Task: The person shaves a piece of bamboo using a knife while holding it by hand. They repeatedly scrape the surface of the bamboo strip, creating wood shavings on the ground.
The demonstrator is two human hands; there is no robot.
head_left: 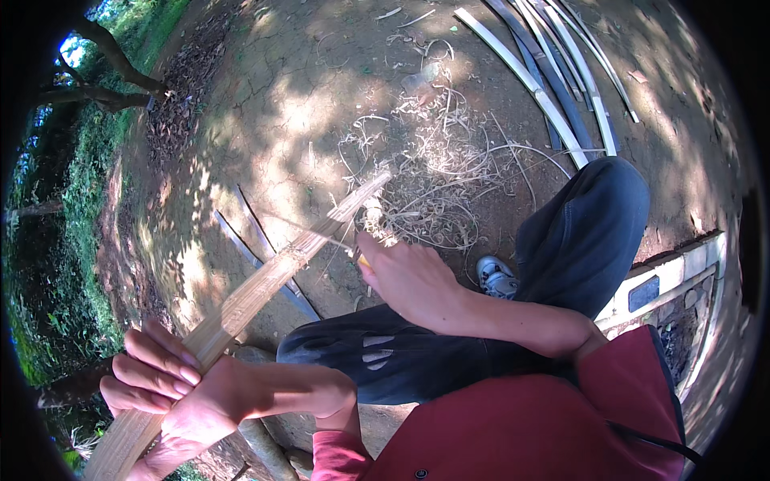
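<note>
Dappled bare ground [265, 120] lies strewn with shavings [433, 184] beyond the fingers. Left hand [172, 393] wraps a long bamboo strip [265, 280]; right hand [409, 276] closes on a small tool, seemingly mid-shaving. Next stroke wants a steady, shallow pull along the strip.

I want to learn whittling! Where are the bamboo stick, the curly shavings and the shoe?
bamboo stick [265, 284], head view, middle of its length
curly shavings [437, 180], head view, pile's centre
shoe [497, 278], head view, its toe
</note>
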